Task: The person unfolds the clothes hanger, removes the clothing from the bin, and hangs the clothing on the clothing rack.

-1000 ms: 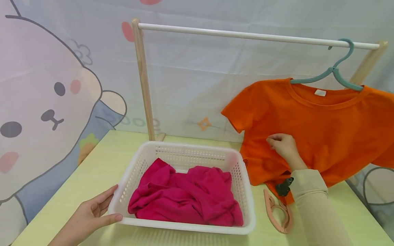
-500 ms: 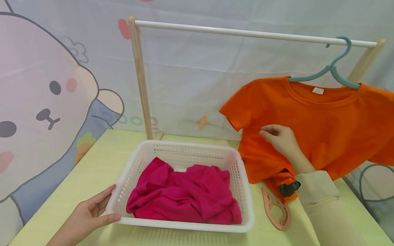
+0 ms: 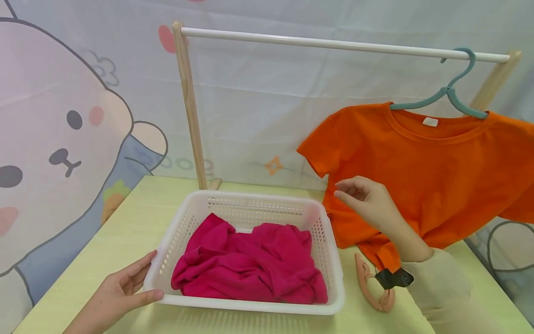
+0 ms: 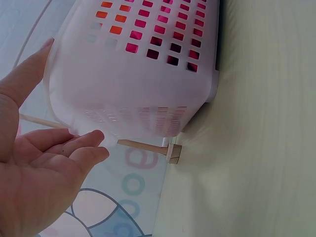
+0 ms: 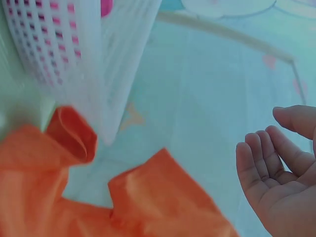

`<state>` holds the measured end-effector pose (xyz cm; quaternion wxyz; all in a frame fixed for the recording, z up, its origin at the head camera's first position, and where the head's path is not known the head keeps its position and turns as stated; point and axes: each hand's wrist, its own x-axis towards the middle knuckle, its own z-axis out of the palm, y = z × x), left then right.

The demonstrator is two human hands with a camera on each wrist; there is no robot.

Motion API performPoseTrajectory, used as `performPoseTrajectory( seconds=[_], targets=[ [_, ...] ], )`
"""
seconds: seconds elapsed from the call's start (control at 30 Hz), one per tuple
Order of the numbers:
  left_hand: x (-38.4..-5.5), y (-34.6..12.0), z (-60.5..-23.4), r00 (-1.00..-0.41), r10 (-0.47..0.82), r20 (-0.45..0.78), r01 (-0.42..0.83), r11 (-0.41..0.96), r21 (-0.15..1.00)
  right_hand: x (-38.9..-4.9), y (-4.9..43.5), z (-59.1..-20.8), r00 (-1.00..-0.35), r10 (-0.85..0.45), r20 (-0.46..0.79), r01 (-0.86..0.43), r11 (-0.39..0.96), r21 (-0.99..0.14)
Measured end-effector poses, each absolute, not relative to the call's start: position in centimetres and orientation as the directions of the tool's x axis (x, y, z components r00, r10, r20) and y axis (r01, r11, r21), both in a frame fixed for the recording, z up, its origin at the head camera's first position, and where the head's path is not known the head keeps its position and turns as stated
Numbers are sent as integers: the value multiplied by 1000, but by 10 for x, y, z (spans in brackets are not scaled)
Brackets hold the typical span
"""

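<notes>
We see a white plastic basket on the pale yellow tabletop, with a crumpled magenta cloth inside. Behind it stands a rack with a smooth white rod and wooden posts, set before a printed cloth backdrop. At right, an orange shirt hangs from the rod on a teal hanger. Its lower folds reach the table beside a peach hanger, lying just right of the basket. The right hand, the cream sleeve and a black wrist device block part of the shirt, and the device overlaps the peach hanger in our head view. We note the basket's rounded corners and rows of small square openings, the cloth's soft matte folds and the peach hanger's curved, hollow outline. The left hand spreads thumb and fingers across the basket's near-left corner, tips touching it; the right hand is raised before the shirt, fingers loosely bent, thumb apart, pinching nothing.
</notes>
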<state>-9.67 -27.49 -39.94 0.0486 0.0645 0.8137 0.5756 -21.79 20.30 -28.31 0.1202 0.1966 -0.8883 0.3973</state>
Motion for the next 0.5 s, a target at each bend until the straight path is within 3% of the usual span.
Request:
performPoseTrajectory(
  seconds=[0.4, 0.5],
  targets=[
    [-97, -274, -399, -986, 164, -3, 51, 319, 946, -189, 182, -315, -807, -391, 442, -588, 474, -655],
    [-97, -274, -399, -986, 164, -10, 44, 321, 946, -184, 177, -324, -760, -429, 487, -647, 429, -631]
  ],
)
